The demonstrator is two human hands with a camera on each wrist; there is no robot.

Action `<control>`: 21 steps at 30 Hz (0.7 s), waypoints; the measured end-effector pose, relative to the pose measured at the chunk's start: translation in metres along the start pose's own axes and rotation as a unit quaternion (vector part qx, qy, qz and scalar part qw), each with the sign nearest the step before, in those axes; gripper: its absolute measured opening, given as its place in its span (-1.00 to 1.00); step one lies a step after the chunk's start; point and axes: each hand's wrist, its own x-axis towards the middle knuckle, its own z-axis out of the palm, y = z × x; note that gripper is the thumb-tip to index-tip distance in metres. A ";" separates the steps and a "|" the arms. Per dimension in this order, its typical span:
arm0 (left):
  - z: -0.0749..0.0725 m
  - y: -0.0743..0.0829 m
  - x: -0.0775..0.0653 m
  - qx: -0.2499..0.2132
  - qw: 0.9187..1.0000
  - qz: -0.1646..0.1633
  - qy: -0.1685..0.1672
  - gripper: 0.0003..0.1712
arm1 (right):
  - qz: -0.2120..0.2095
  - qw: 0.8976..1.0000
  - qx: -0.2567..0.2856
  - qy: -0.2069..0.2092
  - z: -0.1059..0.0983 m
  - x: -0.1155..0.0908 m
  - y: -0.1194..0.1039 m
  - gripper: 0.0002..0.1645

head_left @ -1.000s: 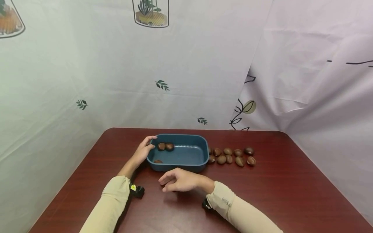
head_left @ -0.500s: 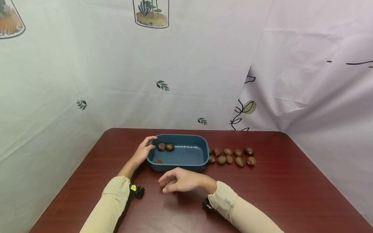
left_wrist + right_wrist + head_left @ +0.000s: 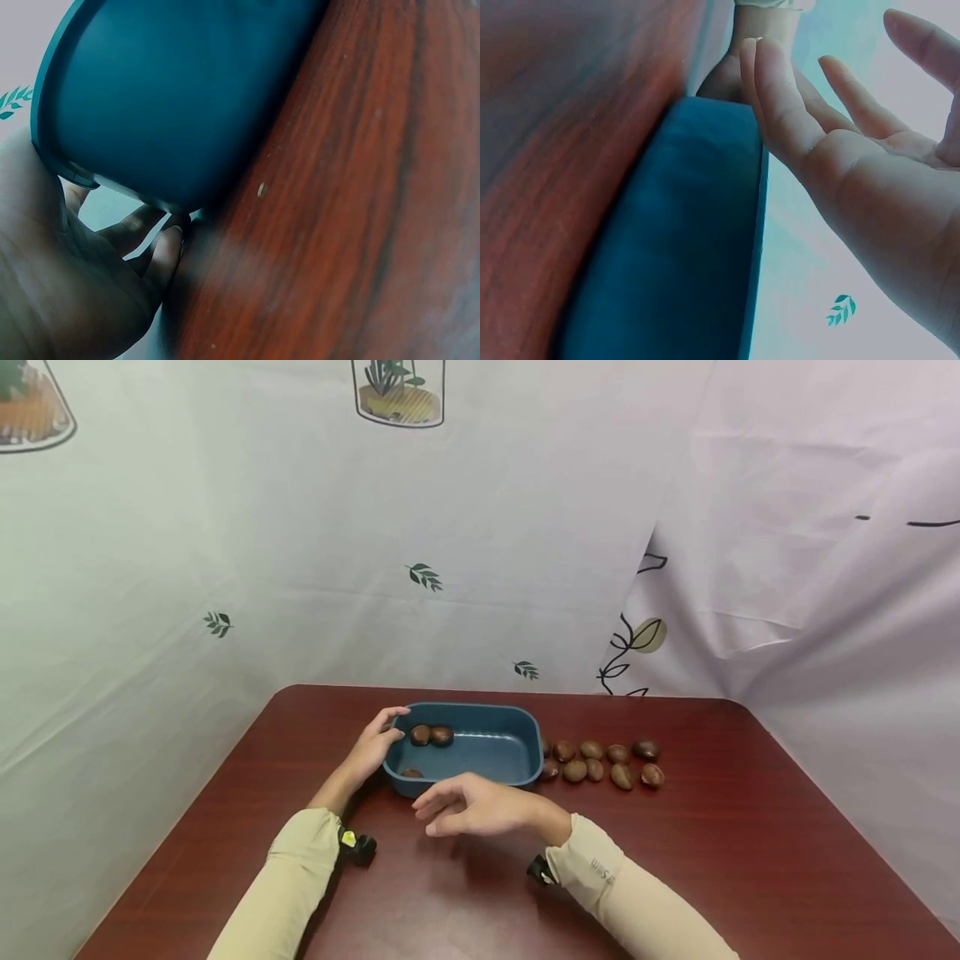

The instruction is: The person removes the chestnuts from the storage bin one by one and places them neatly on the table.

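Note:
My left hand (image 3: 371, 750) holds the left end of a blue rectangular tub (image 3: 480, 711), and in the left wrist view its fingers (image 3: 169, 251) curl around the tub's corner. Inside the tub, two glossy brown nuts, chestnut-like (image 3: 420, 735), lie at the far left, and another nut (image 3: 412, 773) sits by the near wall, partly hidden. My right hand (image 3: 483, 806) hovers in front of the tub's near side, fingers loosely bent and parted. Nothing shows between its fingers in the right wrist view, where the tub's outer wall (image 3: 675, 225) stands beside it.
Several more brown nuts (image 3: 575, 771) lie in two rough rows on the dark red table (image 3: 697, 852), right of the tub. A white cloth (image 3: 480, 527) with printed leaves hangs behind the table and along its sides.
My right hand has risen slightly toward the tub and now overlaps its near wall in the head view. The left hand keeps its place on the tub. The head view has shifted a little.

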 end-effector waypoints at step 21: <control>-0.002 0.026 -0.013 -0.015 1.000 -0.014 -0.013 -0.51 | 0.012 0.992 0.015 0.122 -0.045 0.029 -0.001 -0.60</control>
